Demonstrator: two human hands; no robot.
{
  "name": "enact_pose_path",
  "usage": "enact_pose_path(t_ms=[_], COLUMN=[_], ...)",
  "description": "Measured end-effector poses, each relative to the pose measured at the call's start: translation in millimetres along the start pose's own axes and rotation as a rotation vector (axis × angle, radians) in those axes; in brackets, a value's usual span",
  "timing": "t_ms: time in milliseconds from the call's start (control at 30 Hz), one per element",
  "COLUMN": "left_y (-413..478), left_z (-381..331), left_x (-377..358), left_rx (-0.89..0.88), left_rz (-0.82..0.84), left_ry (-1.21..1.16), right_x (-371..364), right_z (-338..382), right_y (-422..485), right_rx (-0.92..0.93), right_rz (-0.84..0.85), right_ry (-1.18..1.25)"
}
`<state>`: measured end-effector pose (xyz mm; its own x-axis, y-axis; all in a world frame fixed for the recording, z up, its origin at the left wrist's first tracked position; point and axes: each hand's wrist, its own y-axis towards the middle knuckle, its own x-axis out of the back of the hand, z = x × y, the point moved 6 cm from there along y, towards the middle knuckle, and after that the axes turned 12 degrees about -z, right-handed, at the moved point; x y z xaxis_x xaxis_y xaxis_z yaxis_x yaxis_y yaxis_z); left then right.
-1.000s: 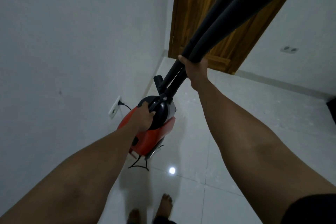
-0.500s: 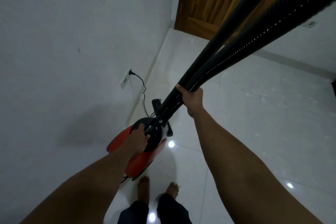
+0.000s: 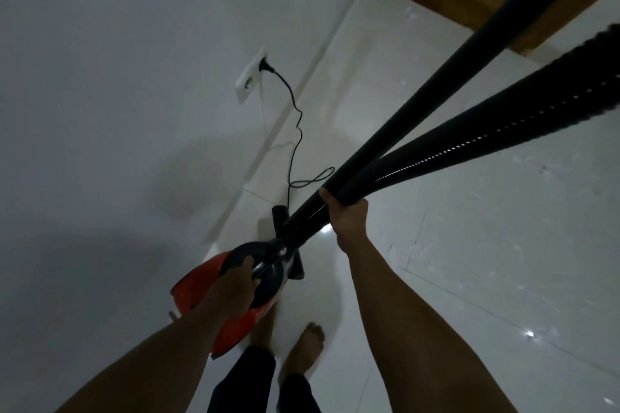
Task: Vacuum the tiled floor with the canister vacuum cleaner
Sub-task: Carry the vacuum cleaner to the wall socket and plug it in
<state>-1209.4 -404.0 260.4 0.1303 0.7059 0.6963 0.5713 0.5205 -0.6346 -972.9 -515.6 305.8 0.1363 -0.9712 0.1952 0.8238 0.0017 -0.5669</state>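
Left hand (image 3: 236, 290) wrapped over the top handle of the red canister vacuum cleaner (image 3: 196, 285), seemingly lifted off the tiled floor (image 3: 486, 261) beside the wall; right hand (image 3: 349, 221) clasping black tube (image 3: 453, 67) and ribbed hose (image 3: 486, 131) together; cord (image 3: 295, 131) plugged into wall socket (image 3: 248, 85).

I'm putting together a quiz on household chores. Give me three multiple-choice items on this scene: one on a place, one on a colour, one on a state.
1. Where does the cord end? A) in the wall socket B) lying loose, unplugged C) in a power strip
2. What colour is the shell of the vacuum cleaner? A) blue B) red C) green
3. What is the right hand doing? A) hanging free B) pointing C) gripping the tube and hose
Answers: A, the plug sits in the plate; B, red shows beside the left hand; C, fingers curl round both.
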Motion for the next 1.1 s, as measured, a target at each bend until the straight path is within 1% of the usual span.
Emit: enact_pose_path(t_ms=[133,233,367,467,567,733,933,1100], left_y=[33.1,69.7,110.5,134.1,158.0,190.5,213.8,233.5], left_z=[-10.0,-21.2,-44.5,-54.3,-52.8,-34.6,-25.6,-19.4], left_x=[-51.7,-93.4,-149.7,-182.5,-220.3,-267.5,-283.9,-293.7], left_rx=[-0.014,0.024,-0.045,-0.005,-0.002,0.030,0.030,0.041], left_rz=[0.051,0.073,0.115,0.097,0.086,0.054,-0.041,-0.082], left_ry=[-0.067,-0.098,-0.117,-0.209,-0.221,-0.237,-0.293,-0.345], right_x=[18.1,27.5,36.1,33.4,23.0,6.6,-9.1,-19.4], right_z=[-38.0,-61.3,-83.6,-92.5,-106.4,-134.8,-150.9,-160.6], right_y=[51.2,96.1,152.6,181.5,206.1,239.1,256.7,265.6], right_rx=[-0.017,0.003,0.052,0.119,0.171,0.169,0.190,0.221], right_rz=[-0.086,-0.136,-0.148,-0.096,-0.022,0.053,0.112,0.136], right_ry=[-0.031,-0.047,-0.100,-0.130,-0.172,-0.192,-0.196,-0.179])
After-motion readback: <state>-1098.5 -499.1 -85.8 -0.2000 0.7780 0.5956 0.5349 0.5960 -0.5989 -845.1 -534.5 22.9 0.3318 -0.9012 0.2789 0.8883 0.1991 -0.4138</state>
